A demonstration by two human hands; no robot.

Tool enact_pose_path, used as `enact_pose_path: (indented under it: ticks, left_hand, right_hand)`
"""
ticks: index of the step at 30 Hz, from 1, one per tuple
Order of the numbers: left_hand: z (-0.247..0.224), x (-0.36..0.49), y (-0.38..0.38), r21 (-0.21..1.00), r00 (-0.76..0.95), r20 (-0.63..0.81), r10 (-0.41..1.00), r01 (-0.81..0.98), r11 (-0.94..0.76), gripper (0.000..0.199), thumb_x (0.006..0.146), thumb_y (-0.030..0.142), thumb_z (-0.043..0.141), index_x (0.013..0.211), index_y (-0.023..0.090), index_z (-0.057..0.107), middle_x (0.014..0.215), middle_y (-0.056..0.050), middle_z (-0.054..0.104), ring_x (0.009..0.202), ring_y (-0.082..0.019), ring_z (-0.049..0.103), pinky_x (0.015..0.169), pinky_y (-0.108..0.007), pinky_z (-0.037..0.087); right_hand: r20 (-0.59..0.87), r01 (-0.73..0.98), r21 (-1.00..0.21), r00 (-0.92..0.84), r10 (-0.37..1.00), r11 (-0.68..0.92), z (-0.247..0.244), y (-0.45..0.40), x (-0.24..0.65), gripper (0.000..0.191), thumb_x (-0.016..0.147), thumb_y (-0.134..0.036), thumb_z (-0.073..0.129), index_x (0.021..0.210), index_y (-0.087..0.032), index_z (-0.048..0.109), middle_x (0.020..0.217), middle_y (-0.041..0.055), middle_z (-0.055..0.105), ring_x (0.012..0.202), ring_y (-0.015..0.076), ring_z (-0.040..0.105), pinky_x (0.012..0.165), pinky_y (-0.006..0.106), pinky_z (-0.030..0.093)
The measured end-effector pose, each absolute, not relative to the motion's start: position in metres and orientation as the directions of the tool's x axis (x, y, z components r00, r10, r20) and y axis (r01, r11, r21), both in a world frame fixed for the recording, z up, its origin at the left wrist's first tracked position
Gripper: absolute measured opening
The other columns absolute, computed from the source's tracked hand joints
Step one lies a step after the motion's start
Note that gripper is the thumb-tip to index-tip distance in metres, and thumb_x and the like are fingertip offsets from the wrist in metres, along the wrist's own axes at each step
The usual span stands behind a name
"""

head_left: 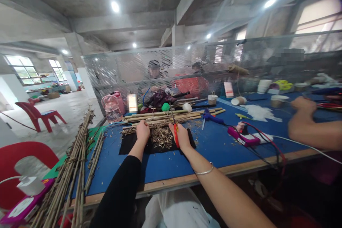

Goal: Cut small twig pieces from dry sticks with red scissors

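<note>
My right hand is closed around scissors with red-orange handles, their blades pointing away from me. To its left, my left hand is closed in a pinch at the near edge of some dry stalks. What its fingers hold is too small to make out. Between and below my hands, a heap of dry brown clippings lies on a black cloth. Longer pale sticks lie just behind, across the blue tabletop.
Bundled long stalks lie along the table's left end. On the right are a blue glue gun, a purple power strip with cables, and a co-worker's arm. A pink bottle stands before the perforated metal screen.
</note>
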State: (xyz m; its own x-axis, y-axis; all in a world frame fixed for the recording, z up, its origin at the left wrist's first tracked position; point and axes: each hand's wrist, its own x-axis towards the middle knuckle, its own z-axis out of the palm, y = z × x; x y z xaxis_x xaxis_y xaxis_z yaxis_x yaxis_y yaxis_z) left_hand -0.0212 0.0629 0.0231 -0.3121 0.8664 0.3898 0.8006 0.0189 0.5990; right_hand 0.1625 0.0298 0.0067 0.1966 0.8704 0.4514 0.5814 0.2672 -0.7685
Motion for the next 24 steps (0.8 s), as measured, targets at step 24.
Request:
enact_pose_path:
  ticks: [24]
  left_hand:
    - [0.022,-0.033,0.054,0.973,-0.566,0.23,0.791,0.157,-0.171,0.022,0.082,0.038,0.038,0.076,0.018,0.045,0.074,-0.005,0.06,0.064,-0.015,0.06,0.054,-0.025,0.042]
  right_hand:
    - [0.492,0.535,-0.77,0.15,0.858,0.348,0.01,0.025,0.158,0.045,0.076,-0.064,0.04,0.061,-0.022,0.043,0.056,0.0002,0.054,0.051,0.0136,0.046,0.051,0.023,0.034]
